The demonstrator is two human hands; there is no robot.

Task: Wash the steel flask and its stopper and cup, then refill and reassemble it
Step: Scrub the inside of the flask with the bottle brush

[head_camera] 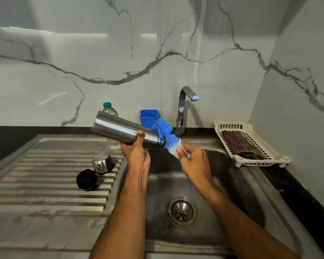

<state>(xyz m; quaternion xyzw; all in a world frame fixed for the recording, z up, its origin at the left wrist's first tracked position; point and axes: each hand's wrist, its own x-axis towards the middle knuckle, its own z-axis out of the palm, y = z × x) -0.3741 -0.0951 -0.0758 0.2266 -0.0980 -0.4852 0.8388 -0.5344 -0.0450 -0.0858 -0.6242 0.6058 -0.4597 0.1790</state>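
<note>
Flask (120, 128) and brush (166, 135) (both gripped)

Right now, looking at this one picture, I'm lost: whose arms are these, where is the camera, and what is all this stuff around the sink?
There is no machine here, only a person's two bare arms. The single picture comes from a camera worn on the person's head, looking forward and down over a steel sink.

The left hand grips a long steel flask, tilted with its open mouth toward the tap side. The right hand holds a blue and white bottle brush, whose bristles sit just outside the flask's mouth.

On the ribbed draining board rest a round black stopper and a small steel cup, upside down. Behind the flask stand a clear plastic bottle with a green cap and a blue plastic tub. At the right, a white slotted tray holds a folded checked cloth. No water runs from the curved tap.
</note>
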